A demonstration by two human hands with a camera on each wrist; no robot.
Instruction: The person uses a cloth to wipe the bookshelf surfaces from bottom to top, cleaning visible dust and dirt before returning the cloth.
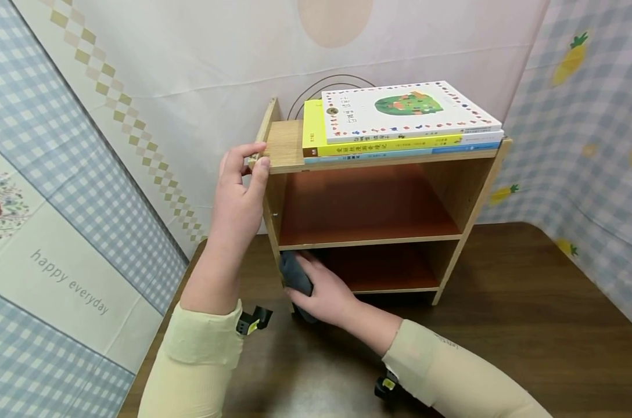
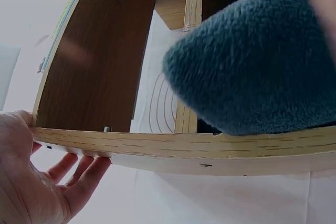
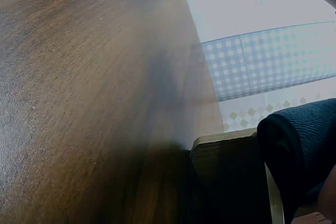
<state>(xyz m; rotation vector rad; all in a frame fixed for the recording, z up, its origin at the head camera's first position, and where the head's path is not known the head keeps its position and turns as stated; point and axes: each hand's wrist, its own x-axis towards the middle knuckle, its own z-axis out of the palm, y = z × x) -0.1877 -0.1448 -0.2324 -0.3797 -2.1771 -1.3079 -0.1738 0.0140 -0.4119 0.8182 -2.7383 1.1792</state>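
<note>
A small wooden bookshelf stands on the table, its open front facing me. My left hand grips the top front corner of its left side panel. In the left wrist view, the fingers of that hand lie along the panel's outer face. Lower down, my right hand holds a dark blue-grey fuzzy cloth against the front edge of the same panel, by the lower compartment. The cloth laps over that edge in the left wrist view. In the right wrist view it is bunched beside the panel's lower end.
Several books are stacked on the shelf's top, with a white picture book uppermost over a yellow book. The brown table extends around the shelf. Patterned cloth hangs behind and at both sides.
</note>
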